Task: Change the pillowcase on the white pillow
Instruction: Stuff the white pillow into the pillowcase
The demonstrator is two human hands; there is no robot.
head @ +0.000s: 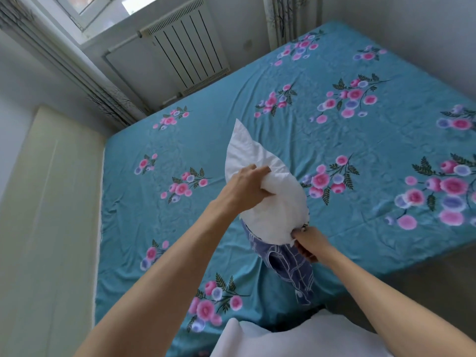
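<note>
White garment (pixel 296 338) nearest. Right hand (pixel 307 243) grips blue patterned pillowcase (pixel 291 269) as anchor; left hand (pixel 247 185) clutches plump white pillow (pixel 273 202) above, probably freeing it.

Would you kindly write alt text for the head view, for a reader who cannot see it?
Over a teal floral bedsheet, the left hand grips a plump white pillow while the right hand pinches the blue patterned pillowcase bunched round its lower end. A white radiator stands under the window.

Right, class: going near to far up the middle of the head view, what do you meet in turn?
Blue pillowcase → right hand → left hand → white pillow tip → floral bedsheet → radiator
</note>
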